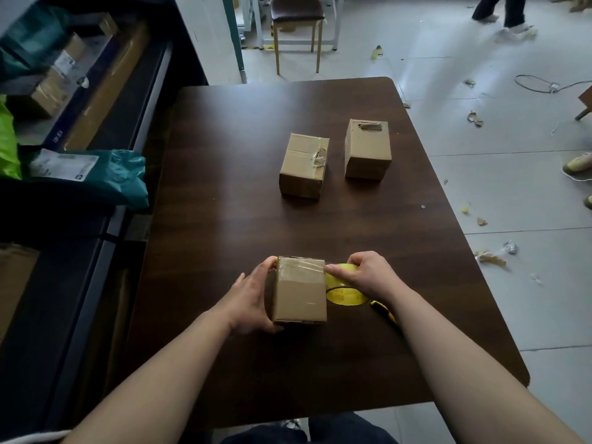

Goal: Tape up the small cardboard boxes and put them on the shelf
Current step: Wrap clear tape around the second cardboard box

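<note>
A small cardboard box (299, 291) stands near the front of the dark wooden table (224, 219), with clear tape across its top. My left hand (253, 299) grips its left side. My right hand (365, 277) holds a roll of tape with a yellow core (344, 294) pressed against the box's right side. Two more small boxes stand further back: one (304, 166) in the middle with torn tape on top, another (367, 150) to its right. The shelf (96, 100) runs along the left.
A yellow-handled cutter (382, 310) lies on the table under my right forearm. The shelf holds parcels and a teal mailer bag (105, 174). A chair (298, 27) stands beyond the table. Scraps litter the floor at right, where another person's feet (512, 27) show.
</note>
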Action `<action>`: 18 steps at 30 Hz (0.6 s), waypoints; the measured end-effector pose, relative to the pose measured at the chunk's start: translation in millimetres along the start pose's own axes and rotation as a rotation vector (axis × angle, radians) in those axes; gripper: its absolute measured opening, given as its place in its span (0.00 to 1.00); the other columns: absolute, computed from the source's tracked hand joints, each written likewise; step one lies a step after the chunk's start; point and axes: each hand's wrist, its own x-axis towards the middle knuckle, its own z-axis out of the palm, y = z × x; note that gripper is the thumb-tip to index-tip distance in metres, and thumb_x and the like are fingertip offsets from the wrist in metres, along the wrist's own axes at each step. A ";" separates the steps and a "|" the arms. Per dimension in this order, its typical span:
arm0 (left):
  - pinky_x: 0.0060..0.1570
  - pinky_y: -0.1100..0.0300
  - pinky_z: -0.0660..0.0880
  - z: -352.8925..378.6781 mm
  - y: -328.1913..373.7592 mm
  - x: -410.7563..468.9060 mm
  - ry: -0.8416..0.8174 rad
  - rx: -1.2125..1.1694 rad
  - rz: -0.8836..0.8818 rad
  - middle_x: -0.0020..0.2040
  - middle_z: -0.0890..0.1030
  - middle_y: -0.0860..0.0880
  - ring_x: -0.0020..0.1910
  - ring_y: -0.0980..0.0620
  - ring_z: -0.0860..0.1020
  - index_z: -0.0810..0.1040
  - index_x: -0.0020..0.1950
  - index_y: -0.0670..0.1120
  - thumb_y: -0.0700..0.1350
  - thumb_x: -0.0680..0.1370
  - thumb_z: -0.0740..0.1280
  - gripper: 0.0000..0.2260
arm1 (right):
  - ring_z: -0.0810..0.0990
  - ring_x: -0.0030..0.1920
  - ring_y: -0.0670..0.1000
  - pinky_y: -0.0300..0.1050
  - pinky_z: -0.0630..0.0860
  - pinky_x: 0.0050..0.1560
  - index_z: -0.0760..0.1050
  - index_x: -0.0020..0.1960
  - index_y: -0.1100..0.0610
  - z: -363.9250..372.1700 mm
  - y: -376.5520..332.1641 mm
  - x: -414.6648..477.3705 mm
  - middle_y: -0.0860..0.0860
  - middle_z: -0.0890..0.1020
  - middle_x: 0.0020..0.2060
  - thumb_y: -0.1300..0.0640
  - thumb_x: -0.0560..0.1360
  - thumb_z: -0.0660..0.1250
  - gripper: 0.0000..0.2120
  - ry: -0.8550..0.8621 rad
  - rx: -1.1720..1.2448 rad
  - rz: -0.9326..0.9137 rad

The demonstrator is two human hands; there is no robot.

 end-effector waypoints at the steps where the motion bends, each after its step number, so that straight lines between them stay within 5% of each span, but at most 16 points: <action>1: 0.71 0.36 0.60 -1.4 -1.3 -0.8 -0.002 0.016 -0.030 0.74 0.62 0.52 0.75 0.40 0.56 0.39 0.72 0.68 0.53 0.60 0.80 0.57 | 0.78 0.40 0.49 0.43 0.73 0.35 0.79 0.40 0.55 4.4 -5.3 0.3 0.50 0.80 0.38 0.33 0.66 0.71 0.24 0.005 0.006 -0.017; 5: 0.76 0.45 0.42 -6.3 -8.1 -5.8 0.000 0.162 -0.025 0.78 0.54 0.51 0.77 0.49 0.51 0.31 0.75 0.59 0.57 0.60 0.79 0.63 | 0.78 0.42 0.50 0.45 0.74 0.38 0.78 0.39 0.55 16.3 -27.6 4.3 0.51 0.80 0.38 0.33 0.67 0.71 0.24 0.037 -0.042 -0.063; 10: 0.74 0.48 0.34 -21.4 14.4 -20.4 0.057 0.257 0.055 0.78 0.35 0.52 0.77 0.51 0.36 0.26 0.74 0.54 0.67 0.56 0.77 0.69 | 0.78 0.43 0.51 0.45 0.73 0.40 0.76 0.39 0.53 26.2 -33.8 2.3 0.48 0.79 0.37 0.29 0.67 0.66 0.26 0.081 -0.117 -0.061; 18: 0.74 0.50 0.49 -26.9 63.7 -6.9 0.034 0.728 0.178 0.78 0.54 0.48 0.76 0.46 0.53 0.44 0.79 0.47 0.67 0.61 0.74 0.59 | 0.78 0.42 0.49 0.44 0.73 0.40 0.78 0.39 0.52 34.0 -32.1 -7.0 0.47 0.80 0.37 0.35 0.70 0.69 0.19 0.080 0.012 -0.079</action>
